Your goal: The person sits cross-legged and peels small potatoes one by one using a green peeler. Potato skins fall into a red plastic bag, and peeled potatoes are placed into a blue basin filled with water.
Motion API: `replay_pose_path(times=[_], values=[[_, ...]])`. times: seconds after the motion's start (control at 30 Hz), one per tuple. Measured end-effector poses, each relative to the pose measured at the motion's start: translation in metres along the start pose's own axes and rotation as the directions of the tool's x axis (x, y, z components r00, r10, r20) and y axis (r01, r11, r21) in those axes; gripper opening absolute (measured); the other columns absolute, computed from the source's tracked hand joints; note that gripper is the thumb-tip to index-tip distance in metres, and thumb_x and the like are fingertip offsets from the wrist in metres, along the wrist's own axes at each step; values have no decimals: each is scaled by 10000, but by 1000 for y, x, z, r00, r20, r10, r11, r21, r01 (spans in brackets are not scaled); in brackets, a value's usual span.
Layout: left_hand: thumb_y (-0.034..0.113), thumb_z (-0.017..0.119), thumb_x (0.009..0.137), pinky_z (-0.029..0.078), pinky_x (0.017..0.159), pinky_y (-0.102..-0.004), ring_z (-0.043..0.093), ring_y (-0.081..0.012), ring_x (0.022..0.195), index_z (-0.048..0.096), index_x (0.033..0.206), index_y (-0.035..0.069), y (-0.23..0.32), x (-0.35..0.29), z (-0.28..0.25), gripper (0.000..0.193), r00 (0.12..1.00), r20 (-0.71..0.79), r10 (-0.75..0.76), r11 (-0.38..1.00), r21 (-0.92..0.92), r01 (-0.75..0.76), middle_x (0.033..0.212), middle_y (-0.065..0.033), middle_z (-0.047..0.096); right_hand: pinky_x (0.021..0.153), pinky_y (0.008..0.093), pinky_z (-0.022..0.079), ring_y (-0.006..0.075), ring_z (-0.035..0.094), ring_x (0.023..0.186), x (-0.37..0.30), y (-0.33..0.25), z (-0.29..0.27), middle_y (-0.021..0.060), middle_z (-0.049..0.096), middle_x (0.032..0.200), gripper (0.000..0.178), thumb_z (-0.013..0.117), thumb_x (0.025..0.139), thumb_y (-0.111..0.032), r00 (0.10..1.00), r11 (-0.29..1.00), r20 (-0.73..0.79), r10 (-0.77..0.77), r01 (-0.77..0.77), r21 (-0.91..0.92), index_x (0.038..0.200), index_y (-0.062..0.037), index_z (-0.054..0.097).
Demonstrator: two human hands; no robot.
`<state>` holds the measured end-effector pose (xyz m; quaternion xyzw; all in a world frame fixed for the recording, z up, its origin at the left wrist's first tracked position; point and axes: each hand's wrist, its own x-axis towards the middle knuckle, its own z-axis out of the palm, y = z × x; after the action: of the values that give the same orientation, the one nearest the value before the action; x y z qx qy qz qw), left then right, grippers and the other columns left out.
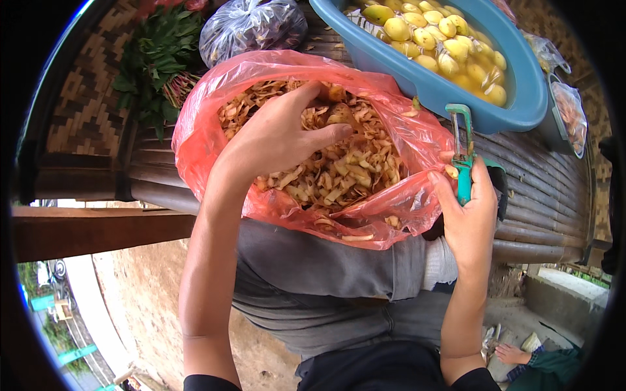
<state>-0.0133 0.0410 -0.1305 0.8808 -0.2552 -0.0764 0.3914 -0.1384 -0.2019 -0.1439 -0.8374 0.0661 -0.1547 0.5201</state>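
Reaching into a red bag (197, 130), our left hand (270, 143) is spreading its thumb wide of the forefinger beside a brown potato (340, 115), which is lying among peels (355, 173); most of the other fingers are hiding, and whether they are touching it we cannot tell. At the bag's right edge, our right hand (468, 225) is gripping a green peeler (463, 177), its head pointing away from us. The bag is sitting on a slatted bench (544, 202), its near edge hanging by our lap (313, 264). Beyond it, a blue tub (424, 91) is holding yellow potatoes (450, 64) in water; greens (153, 58) and a clear sack (254, 31) are lying to the left. Another person's hand (512, 354) is showing at lower right.
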Motion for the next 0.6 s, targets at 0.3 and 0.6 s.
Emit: replay_pose_path(times=[0.3, 0.6], values=[[349, 370, 1092, 465, 687, -260, 539, -86, 777, 585, 1149, 20, 34, -38, 56, 398, 869, -207, -449, 596, -794, 119, 876, -26, 603, 865, 366, 513, 296, 641, 999, 21, -45, 45, 163, 630, 1127, 547, 827, 764, -118, 897, 945, 306, -319, 326, 31, 1242, 15, 595], [44, 686, 899, 518, 860, -279, 683, -184, 1012, 722, 1054, 18, 10, -46, 49, 161, 783, -593, -191, 980, -75, 182, 1123, -140, 716, 699, 218, 461, 53, 560, 860, 24, -28, 54, 42, 626, 1124, 547, 801, 768, -21, 942, 968, 333, -35, -51, 248, 1257, 1, 558]])
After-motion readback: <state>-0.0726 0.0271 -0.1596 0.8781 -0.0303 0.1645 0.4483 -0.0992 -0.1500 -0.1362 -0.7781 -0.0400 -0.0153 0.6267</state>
